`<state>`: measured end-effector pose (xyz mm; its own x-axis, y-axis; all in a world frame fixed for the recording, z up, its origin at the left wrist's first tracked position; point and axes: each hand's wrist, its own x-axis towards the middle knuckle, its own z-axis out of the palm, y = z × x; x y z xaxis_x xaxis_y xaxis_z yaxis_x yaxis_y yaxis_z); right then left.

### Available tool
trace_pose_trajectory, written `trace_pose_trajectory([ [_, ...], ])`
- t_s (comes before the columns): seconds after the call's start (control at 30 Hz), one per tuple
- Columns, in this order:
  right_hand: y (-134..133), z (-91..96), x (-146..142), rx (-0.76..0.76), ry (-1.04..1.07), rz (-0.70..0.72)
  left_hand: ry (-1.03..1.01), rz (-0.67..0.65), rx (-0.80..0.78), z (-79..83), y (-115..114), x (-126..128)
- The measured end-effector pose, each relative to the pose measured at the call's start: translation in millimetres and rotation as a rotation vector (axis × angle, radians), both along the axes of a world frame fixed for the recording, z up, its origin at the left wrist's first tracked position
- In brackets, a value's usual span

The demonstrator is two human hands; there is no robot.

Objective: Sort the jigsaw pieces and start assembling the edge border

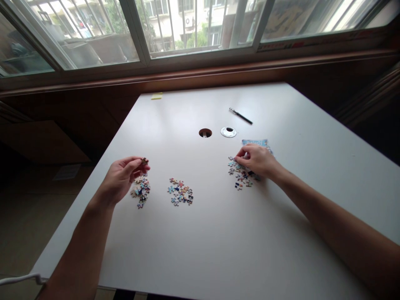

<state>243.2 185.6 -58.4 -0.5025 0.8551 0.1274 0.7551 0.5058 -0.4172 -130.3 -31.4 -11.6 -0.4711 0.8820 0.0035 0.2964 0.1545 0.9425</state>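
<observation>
Likely a home — barred window (136, 33), apartment building (173, 30) outside

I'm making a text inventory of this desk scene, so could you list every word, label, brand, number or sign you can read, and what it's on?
No text is readable.
Blue printed item, partly hidden by the right hand: possible lettering, too blurred.
Strip below the right window: marks, too blurred.
Puzzle pieces: printed, too small to read.
Yellow note: no writing discernible.
</observation>
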Motion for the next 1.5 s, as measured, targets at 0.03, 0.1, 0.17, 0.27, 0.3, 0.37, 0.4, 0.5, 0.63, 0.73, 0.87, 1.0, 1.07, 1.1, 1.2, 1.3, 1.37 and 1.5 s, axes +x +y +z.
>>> trace_pose_trajectory([
  [0.03, -0.2, 0.3, -0.1, 0.001, 0.001, 0.002, -0.185, -0.017, 0.052, -0.9, 1.2, 3.3],
  [0.1, -0.6, 0.8, -0.4, 0.002, 0.004, 0.006, -0.382, -0.027, 0.094, -3.8, 3.2, 8.7],
  [0.17, -1.0, 1.0, -0.6, -0.003, 0.004, 0.003, -0.396, -0.019, 0.088, -7.4, 4.2, 12.1],
  [0.27, -1.6, 1.3, -0.9, -0.016, -0.004, -0.012, -0.277, -0.008, 0.073, -12.3, 4.7, 15.5],
  [0.3, -1.9, 1.6, -1.0, -0.019, -0.007, -0.013, -0.225, -0.009, 0.074, -13.7, 4.8, 17.5],
  [0.37, -3.1, 2.7, -1.2, -0.014, -0.006, -0.008, -0.116, -0.037, 0.079, -16.2, 5.1, 23.9],
  [0.4, -4.1, 3.6, -1.4, -0.003, -0.001, -0.003, -0.06, -0.063, 0.081, -17.4, 5.4, 28.6],
  [0.5, -8.4, 8.0, -2.8, 0.036, 0.028, 0.027, 0.119, -0.166, 0.111, -22.3, 5.7, 46.2],
  [0.63, -15.7, 14.7, -6.0, 0.049, 0.07, 0.088, 0.332, -0.273, 0.165, -32.1, 4.4, 66.7],
  [0.73, -19.2, 17.1, -7.6, 0.045, 0.099, 0.125, 0.464, -0.326, 0.208, -37.5, 4.4, 75.1],
  [0.87, -20.3, 16.2, -9.0, 0.038, 0.136, 0.166, 0.625, -0.46, 0.329, -40.9, 9.7, 80.8],
  [1.0, -20.4, 13.9, -10.2, 0.04, 0.166, 0.205, 0.765, -0.48, 0.317, -45.3, 16.0, 83.7],
  [1.07, -20.6, 13.0, -10.4, 0.032, 0.176, 0.213, 0.835, -0.487, 0.274, -47.0, 17.7, 82.8],
  [1.1, -20.7, 12.8, -10.3, 0.028, 0.178, 0.214, 0.862, -0.478, 0.261, -47.3, 18.1, 81.0],
  [1.2, -20.7, 12.9, -10.0, 0.023, 0.179, 0.209, 0.883, -0.403, 0.269, -44.8, 17.4, 69.7],
  [1.3, -20.5, 13.3, -9.9, 0.026, 0.18, 0.208, 0.897, -0.386, 0.247, -38.4, 14.4, 53.3],
  [1.37, -20.6, 13.7, -10.3, 0.032, 0.186, 0.212, 0.926, -0.427, 0.188, -34.4, 12.2, 45.0],
  [1.5, -21.5, 14.0, -11.0, 0.03, 0.193, 0.217, 0.938, -0.493, 0.058, -31.2, 10.3, 42.2],
])
